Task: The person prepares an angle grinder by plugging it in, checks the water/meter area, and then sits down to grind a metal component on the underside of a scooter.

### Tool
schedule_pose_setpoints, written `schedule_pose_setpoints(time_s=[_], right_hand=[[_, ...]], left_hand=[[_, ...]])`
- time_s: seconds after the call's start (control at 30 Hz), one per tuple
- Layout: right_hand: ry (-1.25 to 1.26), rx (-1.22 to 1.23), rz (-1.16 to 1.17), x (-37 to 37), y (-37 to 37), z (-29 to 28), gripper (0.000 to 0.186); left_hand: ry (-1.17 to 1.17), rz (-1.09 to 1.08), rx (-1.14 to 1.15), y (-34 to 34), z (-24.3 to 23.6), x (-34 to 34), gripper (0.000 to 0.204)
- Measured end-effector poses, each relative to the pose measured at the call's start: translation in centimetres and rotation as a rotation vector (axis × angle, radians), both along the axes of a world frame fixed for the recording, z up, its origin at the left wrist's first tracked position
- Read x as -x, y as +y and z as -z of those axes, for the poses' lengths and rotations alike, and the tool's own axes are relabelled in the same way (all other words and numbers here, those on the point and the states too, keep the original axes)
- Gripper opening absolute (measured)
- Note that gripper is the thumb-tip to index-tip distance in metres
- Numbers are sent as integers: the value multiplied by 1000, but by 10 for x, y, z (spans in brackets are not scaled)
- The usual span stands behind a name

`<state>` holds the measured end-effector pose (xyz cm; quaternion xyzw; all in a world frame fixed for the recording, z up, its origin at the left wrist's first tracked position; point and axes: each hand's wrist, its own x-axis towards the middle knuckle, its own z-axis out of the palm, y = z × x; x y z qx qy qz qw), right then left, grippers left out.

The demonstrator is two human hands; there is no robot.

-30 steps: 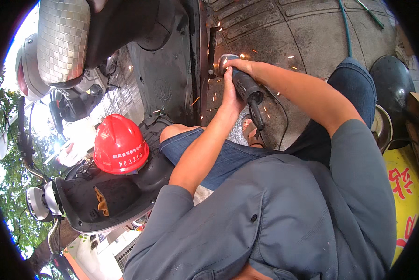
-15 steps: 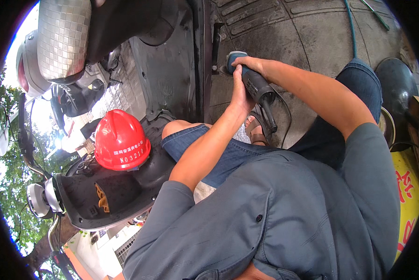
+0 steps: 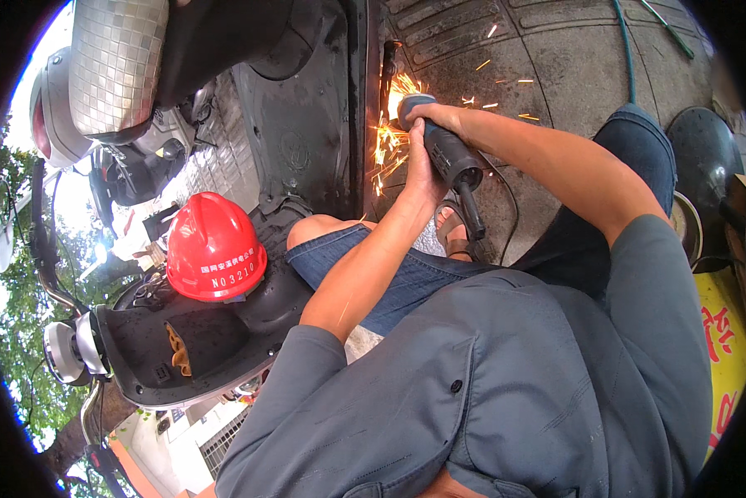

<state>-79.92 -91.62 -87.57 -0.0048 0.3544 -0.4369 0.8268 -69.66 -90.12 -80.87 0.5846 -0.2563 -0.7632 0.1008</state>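
Observation:
An angle grinder (image 3: 456, 159) with a dark body and a blue-grey head is held in both hands, its head against the side of a scooter (image 3: 294, 124). My right hand (image 3: 441, 116) wraps round the head end. My left hand (image 3: 423, 170) is closed on the body just below it, thumb upward. Bright orange sparks (image 3: 387, 141) spray from where the head meets a dark metal part (image 3: 389, 60) at the scooter's lower edge. The contact spot itself is lost in glare. A power cord (image 3: 516, 207) trails from the grinder's rear.
A red hard hat (image 3: 217, 249) rests on the scooter's front section. My sandalled foot (image 3: 453, 228) stands close below the grinder. A green hose (image 3: 627, 58) lies on the paving at the upper right, near a dark rounded object (image 3: 705, 149). A yellow panel (image 3: 720, 324) stands at the right.
Sparks now fly from the grinder's head, where there were none before. The grinder has shifted slightly left, toward the scooter's edge, with both hands still on it.

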Motion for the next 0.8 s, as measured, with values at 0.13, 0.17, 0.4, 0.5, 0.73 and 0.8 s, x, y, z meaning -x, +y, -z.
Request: schedule_pose_setpoints(time_s=[0.13, 0.17, 0.4, 0.5, 0.73, 0.8], right_hand=[[6, 25, 49, -1, -4, 4, 32], [4, 26, 49, -1, -4, 3, 32], [-7, 37, 46, 5, 4, -6, 33], [-18, 41, 59, 5, 6, -4, 33], [-17, 52, 77, 1, -4, 3, 34], [11, 26, 87, 2, -4, 11, 34]], left_hand=[[9, 32, 14, -3, 3, -4, 83], [15, 35, 16, -4, 2, -5, 83], [2, 18, 46, -3, 4, -3, 80], [22, 36, 49, -3, 6, -3, 80], [-5, 28, 35, -10, 10, -5, 82], [6, 17, 28, -9, 10, 2, 82]])
